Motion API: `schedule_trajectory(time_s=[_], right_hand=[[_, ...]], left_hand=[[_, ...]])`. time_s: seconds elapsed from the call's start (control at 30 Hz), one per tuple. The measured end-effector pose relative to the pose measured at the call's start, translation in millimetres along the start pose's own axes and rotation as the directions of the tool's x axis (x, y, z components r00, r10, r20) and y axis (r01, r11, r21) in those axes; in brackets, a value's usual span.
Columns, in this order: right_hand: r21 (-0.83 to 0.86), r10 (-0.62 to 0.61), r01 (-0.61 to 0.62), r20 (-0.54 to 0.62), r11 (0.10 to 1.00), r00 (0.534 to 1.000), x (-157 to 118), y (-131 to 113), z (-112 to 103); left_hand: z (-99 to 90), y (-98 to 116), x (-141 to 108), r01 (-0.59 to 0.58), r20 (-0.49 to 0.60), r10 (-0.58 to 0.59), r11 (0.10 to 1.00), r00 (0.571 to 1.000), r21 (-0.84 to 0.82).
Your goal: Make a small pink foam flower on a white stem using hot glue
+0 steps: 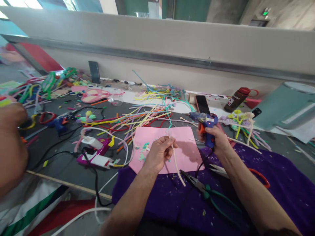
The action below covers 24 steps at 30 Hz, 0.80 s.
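My left hand (pixel 162 151) pinches a cream pipe cleaner (pixel 177 167), whose free end hangs down over a pink sheet (pixel 185 139). In my right hand (pixel 216 134) is a blue hot glue gun (pixel 209 126), its nozzle pointing left above the sheet's far right corner. Teal and pale scraps (pixel 142 152) lie on the sheet beside my left hand. Green-handled needle-nose pliers (pixel 205 190) rest on the purple cloth (pixel 169 203) below, near red-handled scissors (pixel 261 177) that my right forearm partly covers.
Several coloured pipe cleaners (pixel 147 114) spread behind the sheet. A magenta power strip (pixel 97 154) with white plugs and cords sits left. A phone (pixel 202 105), a dark bottle (pixel 237 99) and a teal container (pixel 285 106) stand toward the back right. Another person's arm (pixel 12 147) reaches in at left.
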State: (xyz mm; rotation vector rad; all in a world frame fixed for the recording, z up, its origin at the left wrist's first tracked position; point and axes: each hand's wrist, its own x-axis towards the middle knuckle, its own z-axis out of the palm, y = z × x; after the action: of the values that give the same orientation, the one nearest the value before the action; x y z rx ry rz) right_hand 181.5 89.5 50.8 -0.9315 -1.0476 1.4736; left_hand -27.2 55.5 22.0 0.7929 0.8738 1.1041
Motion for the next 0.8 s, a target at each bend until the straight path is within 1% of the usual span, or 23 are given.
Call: schedule_trajectory(time_s=[0.07, 0.1, 0.17, 0.23, 0.33, 0.4, 0.47, 0.53, 0.63, 0.8], right_hand=[[-0.026, -0.054, 0.053, -0.038, 0.998, 0.998, -5.1, -4.3, 5.8], [-0.046, -0.083, 0.082, -0.034, 0.996, 0.996, -8.6, -7.6, 8.3], [-0.101, -0.149, 0.148, -0.008, 0.984, 0.989, -18.2, -16.5, 12.6], [-0.187, -0.193, 0.195, 0.031, 0.963, 0.981, -31.7, -27.6, 15.9], [-0.397, -0.166, 0.178, 0.063, 0.901, 0.984, -55.6, -43.3, 19.0], [-0.531, -0.096, 0.121, 0.075, 0.838, 0.993, -67.9, -49.1, 19.4], [-0.629, -0.067, 0.117, 0.104, 0.769, 0.992, -73.2, -49.5, 19.1], [-0.689, -0.053, 0.115, 0.111, 0.716, 0.992, -71.9, -45.7, 18.8], [-0.728, -0.047, 0.116, 0.115, 0.675, 0.992, -64.7, -37.6, 18.0], [-0.78, -0.076, 0.175, 0.162, 0.601, 0.984, -61.7, -29.1, 15.8]], left_hand=[[-0.6, 1.1, 0.8, -0.009, -0.021, 0.009, 1.0, 1.0, -0.01], [-0.4, 1.7, 1.2, -0.019, -0.031, 0.018, 1.0, 0.999, -0.02], [0.7, 2.7, 2.0, -0.017, -0.049, 0.015, 0.999, 0.999, -0.039], [2.5, 3.2, 2.5, -0.001, -0.048, 0.001, 1.0, 0.999, -0.016], [5.2, 2.8, 2.1, 0.018, -0.046, -0.017, 0.999, 0.999, 0.03], [6.2, 1.6, 1.6, 0.026, -0.045, -0.025, 0.999, 0.999, 0.039], [6.2, 0.0, 1.6, 0.032, -0.039, -0.031, 0.999, 0.999, 0.028], [5.5, -1.4, 2.2, 0.037, -0.034, -0.037, 0.999, 0.999, -0.006], [3.6, -2.7, 3.7, 0.047, -0.04, -0.049, 0.997, 0.998, -0.059], [1.0, -4.4, 5.0, 0.044, -0.042, -0.047, 0.997, 0.998, -0.064]])
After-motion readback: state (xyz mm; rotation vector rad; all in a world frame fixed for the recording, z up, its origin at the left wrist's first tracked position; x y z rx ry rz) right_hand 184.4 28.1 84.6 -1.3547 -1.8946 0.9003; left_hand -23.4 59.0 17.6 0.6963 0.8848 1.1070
